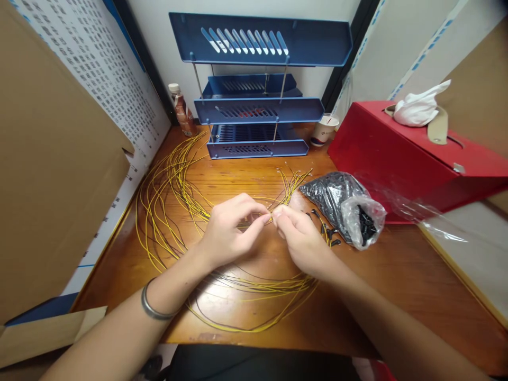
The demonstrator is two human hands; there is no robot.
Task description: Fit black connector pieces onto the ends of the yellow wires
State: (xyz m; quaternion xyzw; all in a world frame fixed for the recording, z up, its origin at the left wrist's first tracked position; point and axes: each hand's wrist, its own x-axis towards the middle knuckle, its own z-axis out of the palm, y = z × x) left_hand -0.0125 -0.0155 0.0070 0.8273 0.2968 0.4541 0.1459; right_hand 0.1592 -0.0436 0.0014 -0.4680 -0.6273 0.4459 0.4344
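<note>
My left hand [237,227] is closed in a pinch of thumb and forefinger at the middle of the desk. Close against its fingertips, my right hand [298,233] is closed as well. A thin wire seems to run between the two, though the small piece in my right fingers is hidden. Yellow and dark wires [174,169] lie in a large loose coil to the left and below my hands. Their tipped ends [293,182] fan out just beyond my right hand. Several small black connectors [331,233] lie to the right of it, some on wires.
A plastic bag [337,203] of black parts lies at the right, before a red box [381,153] with tissue on top. At the back stand a blue tiered rack [260,111], a bottle [183,114] and a paper cup [324,130]. Cardboard [59,159] borders the left.
</note>
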